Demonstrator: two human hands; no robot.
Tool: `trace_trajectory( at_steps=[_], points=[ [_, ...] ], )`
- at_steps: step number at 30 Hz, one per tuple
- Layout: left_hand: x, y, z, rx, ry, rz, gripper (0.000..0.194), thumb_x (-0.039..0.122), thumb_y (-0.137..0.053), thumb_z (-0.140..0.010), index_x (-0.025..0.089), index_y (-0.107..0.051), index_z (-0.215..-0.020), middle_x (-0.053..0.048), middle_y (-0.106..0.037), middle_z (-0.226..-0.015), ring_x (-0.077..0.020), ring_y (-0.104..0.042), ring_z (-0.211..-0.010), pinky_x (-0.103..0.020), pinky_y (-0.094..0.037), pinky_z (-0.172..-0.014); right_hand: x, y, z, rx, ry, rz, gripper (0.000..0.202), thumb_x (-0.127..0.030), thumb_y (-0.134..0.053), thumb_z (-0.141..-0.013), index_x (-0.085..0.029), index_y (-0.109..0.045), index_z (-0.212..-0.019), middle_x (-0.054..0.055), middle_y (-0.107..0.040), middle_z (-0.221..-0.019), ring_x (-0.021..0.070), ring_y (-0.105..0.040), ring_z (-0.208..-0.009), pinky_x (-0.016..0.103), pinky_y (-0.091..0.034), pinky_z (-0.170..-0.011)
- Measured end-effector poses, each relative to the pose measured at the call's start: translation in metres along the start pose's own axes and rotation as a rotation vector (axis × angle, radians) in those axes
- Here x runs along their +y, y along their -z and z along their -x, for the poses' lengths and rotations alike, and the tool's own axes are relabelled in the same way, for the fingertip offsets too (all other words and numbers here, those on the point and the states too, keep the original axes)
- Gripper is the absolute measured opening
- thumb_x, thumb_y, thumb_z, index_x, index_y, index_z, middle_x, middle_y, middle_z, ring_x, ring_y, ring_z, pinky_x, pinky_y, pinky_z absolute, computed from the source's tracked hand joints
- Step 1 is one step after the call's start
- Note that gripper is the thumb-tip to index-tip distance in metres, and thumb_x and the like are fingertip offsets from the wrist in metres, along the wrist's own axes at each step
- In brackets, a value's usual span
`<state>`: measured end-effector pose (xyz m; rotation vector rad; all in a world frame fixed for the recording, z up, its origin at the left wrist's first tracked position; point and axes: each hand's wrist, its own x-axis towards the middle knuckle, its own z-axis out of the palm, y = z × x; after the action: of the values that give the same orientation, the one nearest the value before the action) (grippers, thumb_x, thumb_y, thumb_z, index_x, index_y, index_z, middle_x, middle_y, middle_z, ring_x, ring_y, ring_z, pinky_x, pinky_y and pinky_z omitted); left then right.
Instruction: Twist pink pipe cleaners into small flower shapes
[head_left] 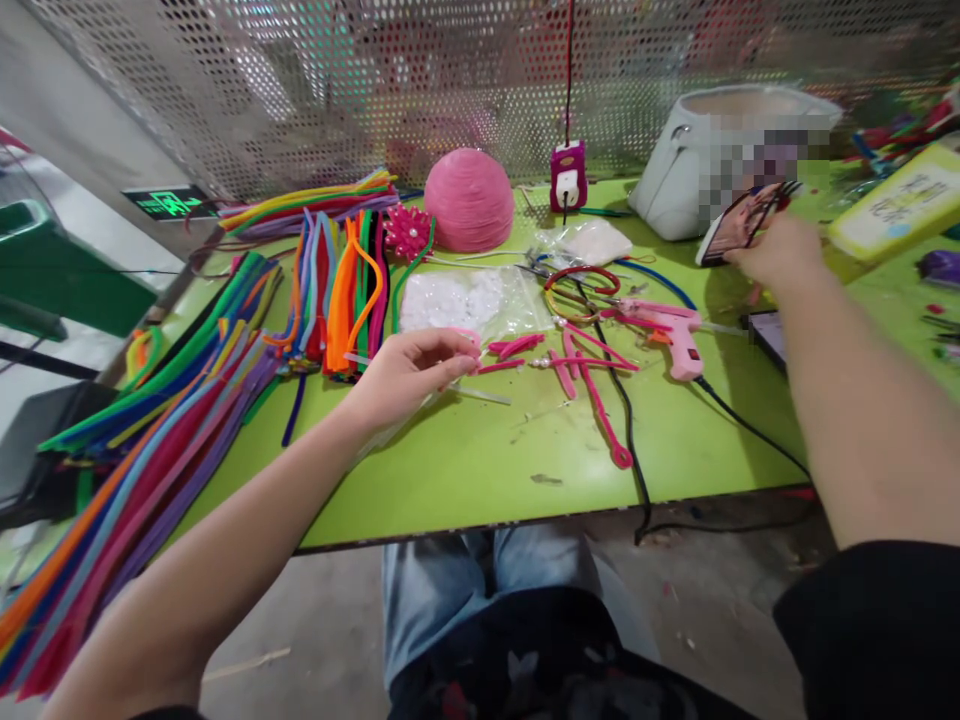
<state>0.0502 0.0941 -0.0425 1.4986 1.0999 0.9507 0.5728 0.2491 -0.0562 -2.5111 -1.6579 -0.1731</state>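
Note:
My left hand (420,375) is closed in a pinch low over the table, with a bit of pink at its fingertips too small to name. Beside those fingertips lie short pink pipe cleaner pieces (517,345), and behind them a clear bag of white bits (454,300). My right hand (784,255) reaches far right to a phone (739,225) propped against a white bag (671,180). Its fingers are blurred at the phone's lower edge, so their grip is unclear. Between the hands are bent pink pipe cleaners with pearl beads (596,400) and a pink glue gun (681,340).
Bundles of coloured pipe cleaners (187,430) cover the left side. A pink dome (470,200) and a beaded pink flower (409,232) stand at the back. A black cord (626,430) crosses the green table (480,480). On the right is a yellow bottle (900,200).

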Motion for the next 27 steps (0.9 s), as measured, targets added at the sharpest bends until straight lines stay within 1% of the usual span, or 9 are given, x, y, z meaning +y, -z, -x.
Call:
trace_trajectory(
  at_steps=[2, 6, 9, 13, 16, 18, 22, 25, 27],
  points=[
    [0.000, 0.001, 0.000, -0.016, -0.006, -0.002, 0.022, 0.035, -0.094, -0.077, 0.017, -0.083, -0.084, -0.001, -0.071, -0.076, -0.0065, -0.054, -0.061, -0.020, -0.044, -0.059, -0.004, 0.001, 0.003, -0.009, -0.071, 0.007, 0.059, -0.033, -0.077, -0.100, -0.002, -0.067, -0.149, 0.031, -0.073, -0.140, 0.0330, -0.071, -0.126, 0.039, -0.053, -0.097],
    [0.000, 0.001, 0.000, -0.038, -0.022, 0.001, 0.020, 0.033, -0.093, -0.079, 0.017, -0.084, -0.085, -0.002, -0.071, -0.077, -0.0072, -0.054, -0.063, -0.021, -0.045, -0.061, -0.009, 0.003, 0.006, -0.007, -0.122, -0.003, 0.056, -0.034, -0.078, -0.101, -0.007, -0.068, -0.149, 0.026, -0.074, -0.142, 0.0319, -0.071, -0.134, 0.038, -0.053, -0.104],
    [0.000, 0.001, 0.000, -0.049, -0.021, 0.001, 0.017, 0.030, -0.092, -0.080, 0.017, -0.083, -0.085, -0.001, -0.072, -0.077, -0.0072, -0.055, -0.064, -0.021, -0.047, -0.062, -0.008, 0.003, 0.006, -0.009, -0.138, -0.014, 0.051, -0.034, -0.079, -0.100, -0.010, -0.070, -0.145, 0.025, -0.077, -0.138, 0.0304, -0.073, -0.130, 0.037, -0.055, -0.103],
    [0.001, 0.001, 0.000, -0.046, -0.011, -0.011, 0.014, 0.027, -0.091, -0.080, 0.017, -0.083, -0.085, -0.001, -0.071, -0.076, -0.0067, -0.055, -0.064, -0.020, -0.046, -0.062, -0.007, 0.003, 0.006, -0.019, -0.157, -0.001, 0.050, -0.038, -0.082, -0.099, -0.011, -0.070, -0.140, 0.022, -0.076, -0.134, 0.0292, -0.074, -0.125, 0.038, -0.059, -0.102],
    [0.001, 0.001, 0.000, -0.043, -0.004, -0.023, 0.014, 0.028, -0.091, -0.079, 0.018, -0.083, -0.085, 0.000, -0.072, -0.076, -0.0070, -0.056, -0.064, -0.021, -0.046, -0.062, -0.008, 0.005, 0.007, -0.040, -0.133, 0.022, 0.045, -0.042, -0.075, -0.105, -0.017, -0.068, -0.141, 0.014, -0.071, -0.140, 0.0270, -0.072, -0.123, 0.046, -0.063, -0.104],
    [0.001, 0.001, 0.000, -0.042, -0.002, -0.025, 0.015, 0.029, -0.091, -0.079, 0.018, -0.083, -0.085, -0.001, -0.073, -0.076, -0.0075, -0.056, -0.064, -0.021, -0.047, -0.063, -0.007, 0.006, 0.007, -0.056, -0.105, 0.034, 0.042, -0.042, -0.072, -0.107, -0.020, -0.067, -0.142, 0.012, -0.068, -0.143, 0.0260, -0.071, -0.123, 0.049, -0.064, -0.104],
    [0.001, 0.001, 0.000, -0.038, 0.000, -0.029, 0.016, 0.030, -0.091, -0.078, 0.018, -0.083, -0.084, -0.001, -0.073, -0.075, -0.0079, -0.055, -0.062, -0.022, -0.047, -0.063, -0.004, 0.004, 0.001, -0.072, -0.082, 0.056, 0.041, -0.042, -0.072, -0.107, -0.020, -0.068, -0.141, 0.012, -0.068, -0.143, 0.0259, -0.071, -0.124, 0.047, -0.064, -0.104],
    [0.002, 0.000, 0.000, -0.039, -0.002, -0.021, 0.015, 0.029, -0.091, -0.078, 0.018, -0.082, -0.083, -0.001, -0.071, -0.073, -0.0079, -0.055, -0.062, -0.022, -0.048, -0.063, 0.000, 0.001, -0.003, -0.058, -0.070, 0.057, 0.042, -0.042, -0.073, -0.107, -0.020, -0.067, -0.142, 0.012, -0.068, -0.143, 0.0262, -0.071, -0.124, 0.047, -0.064, -0.104],
    [0.003, 0.000, 0.000, -0.039, 0.000, -0.019, 0.015, 0.029, -0.091, -0.078, 0.018, -0.082, -0.083, -0.001, -0.071, -0.073, -0.0079, -0.055, -0.062, -0.023, -0.048, -0.063, 0.003, 0.000, -0.004, -0.062, 0.000, 0.028, 0.040, -0.042, -0.072, -0.107, -0.021, -0.068, -0.141, 0.011, -0.068, -0.144, 0.0259, -0.071, -0.125, 0.047, -0.064, -0.104]
  ],
)
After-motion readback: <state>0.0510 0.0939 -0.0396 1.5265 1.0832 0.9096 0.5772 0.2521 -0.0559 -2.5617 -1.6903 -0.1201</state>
